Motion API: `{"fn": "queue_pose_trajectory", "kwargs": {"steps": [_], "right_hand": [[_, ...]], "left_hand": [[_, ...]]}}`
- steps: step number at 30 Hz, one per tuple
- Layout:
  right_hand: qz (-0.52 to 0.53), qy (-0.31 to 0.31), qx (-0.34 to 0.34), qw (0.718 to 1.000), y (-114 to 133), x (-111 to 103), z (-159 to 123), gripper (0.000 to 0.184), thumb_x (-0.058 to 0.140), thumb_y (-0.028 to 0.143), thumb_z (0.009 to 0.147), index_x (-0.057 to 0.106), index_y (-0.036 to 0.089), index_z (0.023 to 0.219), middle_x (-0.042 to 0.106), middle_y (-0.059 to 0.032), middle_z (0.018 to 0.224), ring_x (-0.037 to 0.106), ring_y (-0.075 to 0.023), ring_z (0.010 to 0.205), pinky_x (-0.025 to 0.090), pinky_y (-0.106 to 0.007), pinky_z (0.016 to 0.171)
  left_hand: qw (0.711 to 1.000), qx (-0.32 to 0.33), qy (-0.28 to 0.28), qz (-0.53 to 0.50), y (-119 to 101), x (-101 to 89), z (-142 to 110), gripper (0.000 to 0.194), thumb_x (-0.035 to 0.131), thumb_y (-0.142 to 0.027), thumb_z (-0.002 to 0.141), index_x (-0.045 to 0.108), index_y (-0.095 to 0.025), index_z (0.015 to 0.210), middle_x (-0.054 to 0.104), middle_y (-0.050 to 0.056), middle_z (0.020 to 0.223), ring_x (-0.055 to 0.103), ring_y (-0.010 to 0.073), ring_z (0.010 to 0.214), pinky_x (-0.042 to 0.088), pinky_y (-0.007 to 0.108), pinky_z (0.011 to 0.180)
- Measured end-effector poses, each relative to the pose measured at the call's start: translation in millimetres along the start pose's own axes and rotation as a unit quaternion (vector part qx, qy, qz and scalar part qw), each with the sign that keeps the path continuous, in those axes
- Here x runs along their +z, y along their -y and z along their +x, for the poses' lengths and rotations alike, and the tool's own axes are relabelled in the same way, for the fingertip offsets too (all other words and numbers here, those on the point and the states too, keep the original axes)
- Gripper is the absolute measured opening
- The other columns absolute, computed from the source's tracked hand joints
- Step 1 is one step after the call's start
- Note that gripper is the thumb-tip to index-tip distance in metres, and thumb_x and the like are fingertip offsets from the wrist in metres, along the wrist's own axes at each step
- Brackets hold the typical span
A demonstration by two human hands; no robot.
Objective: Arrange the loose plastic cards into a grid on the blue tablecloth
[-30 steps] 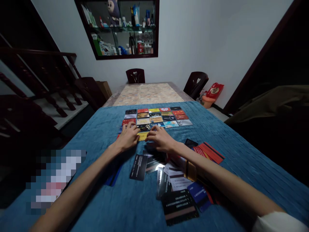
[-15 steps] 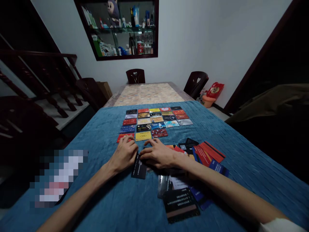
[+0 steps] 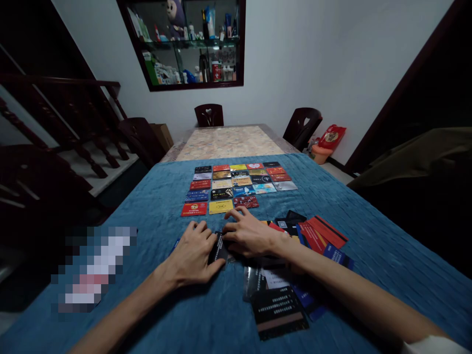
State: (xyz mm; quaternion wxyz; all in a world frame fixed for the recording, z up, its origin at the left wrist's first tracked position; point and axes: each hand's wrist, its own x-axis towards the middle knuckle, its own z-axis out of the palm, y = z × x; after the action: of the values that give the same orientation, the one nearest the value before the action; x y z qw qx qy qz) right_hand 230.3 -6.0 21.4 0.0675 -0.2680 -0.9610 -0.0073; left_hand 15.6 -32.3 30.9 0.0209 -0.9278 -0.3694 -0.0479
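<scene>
My left hand (image 3: pixel 193 253) lies palm down on the blue cloth, its thumb apart from its bent fingers. It partly covers a black card (image 3: pixel 220 246) at its right side. The edge of a blue card (image 3: pixel 176 244) shows at its left. My right hand (image 3: pixel 249 233) rests beside it with the fingers spread and bent, touching the black card's far right side; its fingertips are partly hidden. Beyond both hands, several cards lie in rows, among them a red card (image 3: pixel 194 209) and a yellow card (image 3: pixel 221 206) in the nearest row.
Loose overlapping cards spread around my right forearm, including a black card (image 3: pixel 280 313) in front and a red card (image 3: pixel 327 231) at right. A pixelated blur (image 3: pixel 99 268) covers something at left. Chairs (image 3: pixel 209 115) stand around the table (image 3: pixel 226 141), near a wall cabinet (image 3: pixel 195 87).
My left hand has drawn back from the red card in the nearest row and now covers part of the black card. My right hand has shifted slightly, fingers still spread.
</scene>
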Motion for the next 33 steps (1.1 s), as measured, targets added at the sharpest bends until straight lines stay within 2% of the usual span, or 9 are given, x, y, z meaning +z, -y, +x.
{"fn": "queue_pose_trajectory", "kwargs": {"steps": [7, 11, 13, 17, 20, 24, 28, 33], "right_hand": [[-0.013, 0.012, 0.002, 1.000, -1.5, -6.3, -1.5, 0.017, 0.062, 0.030, 0.088, 0.073, 0.018, 0.093, 0.070, -0.0099, 0.107, 0.042, -0.0325, 0.122, 0.029, -0.049, 0.098], [-0.014, 0.022, 0.003, 1.000, -4.9, -11.4, -3.5, 0.016, 0.064, 0.030, 0.086, 0.072, 0.017, 0.091, 0.070, -0.0108, 0.103, 0.044, -0.0314, 0.119, 0.031, -0.047, 0.096], [-0.008, 0.018, 0.011, 1.000, -7.7, -11.6, -4.6, 0.018, 0.065, 0.031, 0.085, 0.072, 0.017, 0.095, 0.069, -0.0107, 0.106, 0.044, -0.0308, 0.118, 0.033, -0.046, 0.094], [0.022, 0.009, 0.018, 1.000, -13.1, -7.7, -6.0, 0.035, 0.067, 0.031, 0.083, 0.068, 0.019, 0.116, 0.064, -0.0092, 0.128, 0.042, -0.0316, 0.121, 0.033, -0.046, 0.094], [0.048, 0.016, 0.018, 0.999, -15.6, -5.3, -6.9, 0.041, 0.067, 0.029, 0.081, 0.066, 0.019, 0.121, 0.063, -0.0090, 0.131, 0.040, -0.0329, 0.125, 0.033, -0.048, 0.096], [0.065, 0.012, 0.017, 0.998, -18.4, -4.5, -8.1, 0.040, 0.068, 0.029, 0.080, 0.068, 0.018, 0.118, 0.067, -0.0087, 0.126, 0.042, -0.0318, 0.123, 0.032, -0.047, 0.096], [0.054, 0.001, 0.009, 0.998, -22.1, -3.6, -8.4, 0.030, 0.069, 0.030, 0.079, 0.072, 0.019, 0.106, 0.071, -0.0070, 0.114, 0.045, -0.0298, 0.118, 0.033, -0.043, 0.093], [0.051, -0.028, -0.013, 0.998, -26.9, -4.4, -8.9, 0.018, 0.063, 0.028, 0.084, 0.073, 0.020, 0.098, 0.073, -0.0067, 0.098, 0.050, -0.0259, 0.109, 0.035, -0.039, 0.087]], "left_hand": [[1.000, -0.007, 0.018, 0.013, -12.3, -1.0, -1.8, 0.046, 0.063, -0.058, 0.078, 0.065, -0.015, 0.097, 0.064, 0.014, 0.101, 0.051, 0.0329, 0.099, 0.040, 0.052, 0.090], [0.999, -0.025, 0.033, 0.011, -18.9, -4.7, -1.5, 0.048, 0.062, -0.052, 0.081, 0.063, -0.012, 0.107, 0.062, 0.014, 0.107, 0.050, 0.0328, 0.103, 0.039, 0.052, 0.092], [0.999, -0.028, 0.040, 0.003, -19.4, -5.1, -0.6, 0.046, 0.060, -0.049, 0.082, 0.063, -0.012, 0.109, 0.061, 0.014, 0.108, 0.050, 0.0325, 0.103, 0.039, 0.051, 0.092], [0.999, -0.019, 0.037, -0.010, -15.7, -2.5, 1.0, 0.038, 0.058, -0.041, 0.084, 0.063, -0.013, 0.110, 0.061, 0.014, 0.110, 0.049, 0.0316, 0.105, 0.039, 0.051, 0.093], [0.999, -0.010, 0.030, -0.024, -10.9, 0.1, 1.8, 0.031, 0.057, -0.034, 0.084, 0.064, -0.014, 0.107, 0.062, 0.013, 0.110, 0.049, 0.0306, 0.106, 0.039, 0.050, 0.093], [0.999, 0.021, 0.007, -0.043, -4.2, 1.8, 1.2, 0.024, 0.056, -0.029, 0.084, 0.065, -0.015, 0.101, 0.065, 0.011, 0.102, 0.051, 0.0279, 0.100, 0.040, 0.047, 0.089], [0.997, 0.058, -0.023, -0.033, 1.7, 1.0, -0.1, 0.015, 0.054, -0.025, 0.085, 0.065, -0.015, 0.086, 0.065, 0.008, 0.086, 0.052, 0.0248, 0.089, 0.040, 0.044, 0.082], [0.993, 0.088, -0.073, -0.036, 8.9, -0.8, 0.3, 0.018, 0.049, -0.019, 0.086, 0.065, -0.015, 0.078, 0.063, 0.006, 0.073, 0.052, 0.0218, 0.080, 0.040, 0.040, 0.075]]}}
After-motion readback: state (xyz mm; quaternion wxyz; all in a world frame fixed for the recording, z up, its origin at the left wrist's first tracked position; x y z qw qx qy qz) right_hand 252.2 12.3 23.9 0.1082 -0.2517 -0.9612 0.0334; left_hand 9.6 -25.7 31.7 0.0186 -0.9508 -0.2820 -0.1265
